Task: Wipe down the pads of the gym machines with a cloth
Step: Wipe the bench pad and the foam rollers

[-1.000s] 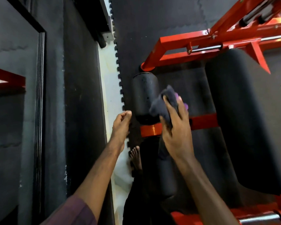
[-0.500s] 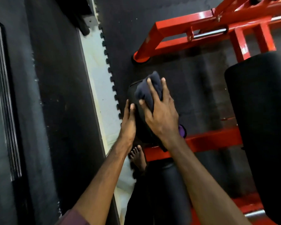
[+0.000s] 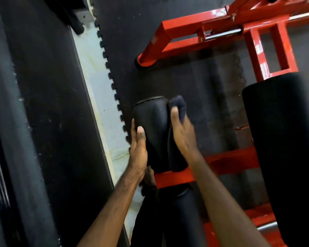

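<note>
fingers [image 3: 139,134] of the left hand [image 3: 137,154] lie straight along the left side of the black roller pad [image 3: 152,125], flat against it and curled round nothing. the right hand [image 3: 182,134] is on the pad's right side, its fingers bent round a dark cloth [image 3: 177,106] and pressing it to the pad's upper right edge; a fold of the cloth hangs down along the pad under the palm. both forearms reach up from the bottom of the frame. the pad stands on a red crossbar [image 3: 173,178] of the machine, with a second black roller [image 3: 175,211] just below that bar. a large black pad [image 3: 284,148] fills the right edge, well apart from the hands. beyond lies black rubber floor matting [image 3: 182,81] with a toothed edge beside a pale floor strip [image 3: 96,82], and farther up the red machine frame [image 3: 194,31] with a chrome rod [image 3: 223,34].
</note>
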